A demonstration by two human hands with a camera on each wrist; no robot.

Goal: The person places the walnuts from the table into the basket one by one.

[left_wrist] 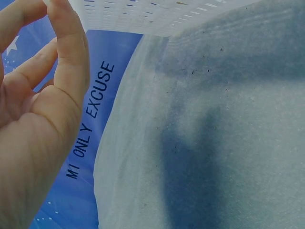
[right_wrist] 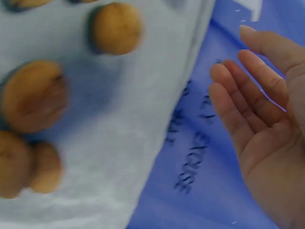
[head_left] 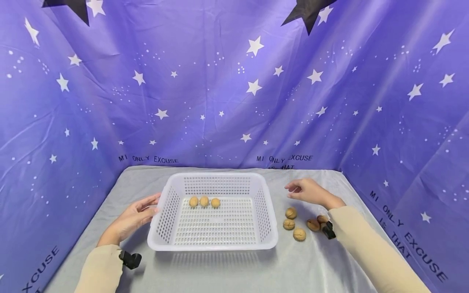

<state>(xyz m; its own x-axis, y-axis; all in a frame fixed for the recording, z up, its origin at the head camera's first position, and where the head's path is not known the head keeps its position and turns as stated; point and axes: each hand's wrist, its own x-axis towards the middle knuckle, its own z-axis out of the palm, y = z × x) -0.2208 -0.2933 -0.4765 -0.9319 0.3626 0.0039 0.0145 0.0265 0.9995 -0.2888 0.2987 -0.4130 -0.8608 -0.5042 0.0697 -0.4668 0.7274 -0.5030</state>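
Hands flank a white basket, walnuts waiting on the table

The starry purple backdrop [head_left: 234,101] reads "MI ONLY EXCUSE" and, partly hidden, "IS THAT", repeated along its lower edge. The left hand [head_left: 133,217] rests relaxed, its fingers [left_wrist: 71,52] touching the left wall of the white perforated basket [head_left: 214,242], gripping nothing. Inside, just beyond those fingers, three round tan walnuts [head_left: 204,201] sit in a row by the far wall. The right hand [head_left: 307,191] hovers loose and empty; below and near it, five wrinkled brown loose walnuts [head_left: 291,213] lie on the grey-covered table [head_left: 293,268], just right of the basket.
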